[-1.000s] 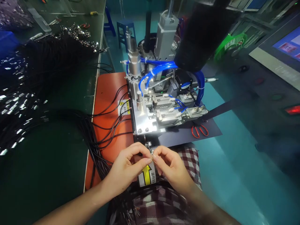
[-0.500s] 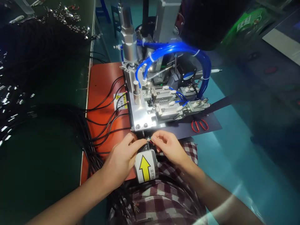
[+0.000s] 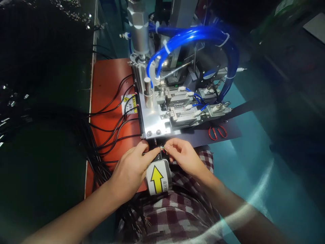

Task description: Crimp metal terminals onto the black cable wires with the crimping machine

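At the near edge of a metal machine [image 3: 154, 123], my left hand [image 3: 134, 166] has its thumb or finger against a small connector piece [image 3: 161, 148] with thin coloured wires. My right hand [image 3: 184, 156] pinches those wires from the right side, thumb and forefinger together. The fingertips of both hands nearly meet there. Just below them is a white cover with a yellow arrow [image 3: 157, 178]. What the curled fingers of my left hand hold, if anything, is hidden.
Black cables [image 3: 99, 169] run over the orange board [image 3: 104, 84] on the left. Blue air tubes [image 3: 198, 34] arch above the machine. Red-handled scissors [image 3: 217, 133] lie at the right on the dark plate [image 3: 232, 130]. A dark cable pile fills the far left.
The view has shifted slightly, so the machine appears larger and higher. Both hands keep nearly the same pose at the connector piece.
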Demonstrator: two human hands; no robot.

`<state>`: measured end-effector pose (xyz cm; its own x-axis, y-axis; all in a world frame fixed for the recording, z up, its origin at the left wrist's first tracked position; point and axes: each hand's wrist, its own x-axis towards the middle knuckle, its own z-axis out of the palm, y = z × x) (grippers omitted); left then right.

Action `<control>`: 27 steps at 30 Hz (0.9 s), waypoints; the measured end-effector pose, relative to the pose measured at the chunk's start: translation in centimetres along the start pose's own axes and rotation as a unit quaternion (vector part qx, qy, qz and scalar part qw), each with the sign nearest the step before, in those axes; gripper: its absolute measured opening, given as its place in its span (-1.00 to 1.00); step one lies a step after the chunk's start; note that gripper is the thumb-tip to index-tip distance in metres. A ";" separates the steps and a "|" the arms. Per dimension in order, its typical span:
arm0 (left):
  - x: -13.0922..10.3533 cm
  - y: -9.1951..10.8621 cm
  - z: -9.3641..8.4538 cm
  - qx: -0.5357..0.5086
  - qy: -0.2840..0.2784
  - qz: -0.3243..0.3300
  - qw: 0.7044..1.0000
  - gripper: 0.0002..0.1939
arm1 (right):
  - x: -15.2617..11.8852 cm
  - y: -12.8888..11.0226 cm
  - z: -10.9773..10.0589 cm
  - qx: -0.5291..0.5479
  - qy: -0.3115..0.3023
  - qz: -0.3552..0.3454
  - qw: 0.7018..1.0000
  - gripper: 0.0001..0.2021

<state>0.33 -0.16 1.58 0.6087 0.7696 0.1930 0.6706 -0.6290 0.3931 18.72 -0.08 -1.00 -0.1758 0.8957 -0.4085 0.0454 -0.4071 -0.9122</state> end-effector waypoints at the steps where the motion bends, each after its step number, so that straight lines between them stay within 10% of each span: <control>1: 0.0 0.0 0.0 0.010 0.002 0.004 1.000 -0.63 | 0.0 0.1 0.0 -0.003 0.000 0.000 1.000 -0.77; 27: 0.0 -0.1 0.3 0.029 -0.001 0.016 0.999 -0.62 | -0.4 -0.4 -0.2 -0.158 0.057 -0.105 0.980 -0.87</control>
<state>0.39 -0.13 1.31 0.6302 0.7494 0.2031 0.6745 -0.6579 0.3349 18.99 -0.23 -0.49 -0.1030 0.9754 -0.1950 0.3259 -0.1522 -0.9331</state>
